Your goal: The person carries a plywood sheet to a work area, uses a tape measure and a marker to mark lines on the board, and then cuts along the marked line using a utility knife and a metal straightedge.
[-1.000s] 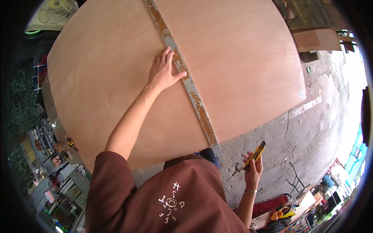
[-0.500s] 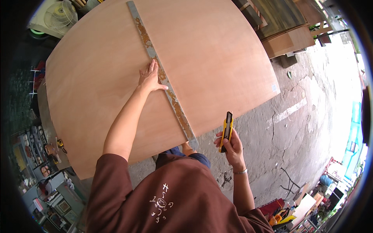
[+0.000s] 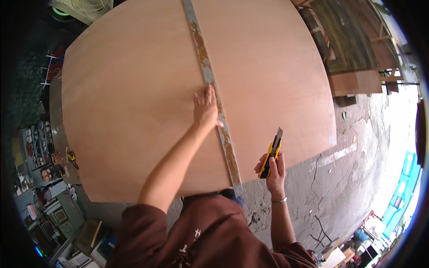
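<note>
A large reddish-brown plywood sheet (image 3: pixel 129 111) spreads out in front of me. Across it, from the far edge to just past the near one, lies a long metal straightedge (image 3: pixel 200 47) with brown worn patches. My left hand (image 3: pixel 206 111) rests on the sheet at the straightedge's left side, fingers stretched out and thumb and fingertips touching the metal. To the right, my right hand (image 3: pixel 275 173) is closed around a yellow and black utility knife (image 3: pixel 270 161). Its blade is out and points up and away, apart from the straightedge.
A tape measure (image 3: pixel 72 158) lies beyond the sheet's left edge. A fan (image 3: pixel 89 6) stands at the far left. Dark boards (image 3: pixel 344 35) are stacked at the far right, beside the cracked concrete floor (image 3: pixel 299 201). Frames and shelved goods fill the lower left.
The knife's blade now sticks out, where before only the black tip showed. My view has shifted, so sheet and straightedge appear turned more upright. My left hand still lies against the straightedge.
</note>
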Tool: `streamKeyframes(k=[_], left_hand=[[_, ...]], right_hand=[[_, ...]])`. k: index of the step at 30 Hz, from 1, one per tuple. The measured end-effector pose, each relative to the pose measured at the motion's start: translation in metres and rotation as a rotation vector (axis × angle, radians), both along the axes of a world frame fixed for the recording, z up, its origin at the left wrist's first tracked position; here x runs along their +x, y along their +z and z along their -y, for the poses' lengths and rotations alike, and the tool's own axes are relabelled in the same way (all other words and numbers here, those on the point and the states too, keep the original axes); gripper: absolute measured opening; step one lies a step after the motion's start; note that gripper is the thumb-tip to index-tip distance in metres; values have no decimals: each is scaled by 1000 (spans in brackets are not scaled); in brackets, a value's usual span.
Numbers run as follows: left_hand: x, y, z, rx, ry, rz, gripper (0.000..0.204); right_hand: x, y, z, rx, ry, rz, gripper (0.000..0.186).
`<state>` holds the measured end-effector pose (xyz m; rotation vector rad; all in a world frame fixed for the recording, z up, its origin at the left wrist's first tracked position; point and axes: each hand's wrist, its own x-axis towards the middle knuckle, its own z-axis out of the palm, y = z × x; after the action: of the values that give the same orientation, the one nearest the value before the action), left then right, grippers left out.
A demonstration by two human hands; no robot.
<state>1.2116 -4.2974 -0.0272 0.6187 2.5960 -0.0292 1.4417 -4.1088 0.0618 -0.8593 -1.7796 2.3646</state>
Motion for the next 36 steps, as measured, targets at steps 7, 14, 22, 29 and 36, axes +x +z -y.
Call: streamKeyframes(k=[7,14,22,29,36], left_hand=[[0,-5,9,154,58,6,146],[-1,-6,15,272,110,32,143],[-1,-10,21,337,101,0,142],[0,-14,21,309,80,-73,141],[1,-14,21,277,55,-66,141]], right_hand=[[-242,-71,10,465,448,-227,23],[-464,-117,67,797,500,-147,29],[-542,-118,92,1203,631,152,30],[-545,-115,101,1213,647,217,28],[-536,-116,104,1184,626,265,27]])
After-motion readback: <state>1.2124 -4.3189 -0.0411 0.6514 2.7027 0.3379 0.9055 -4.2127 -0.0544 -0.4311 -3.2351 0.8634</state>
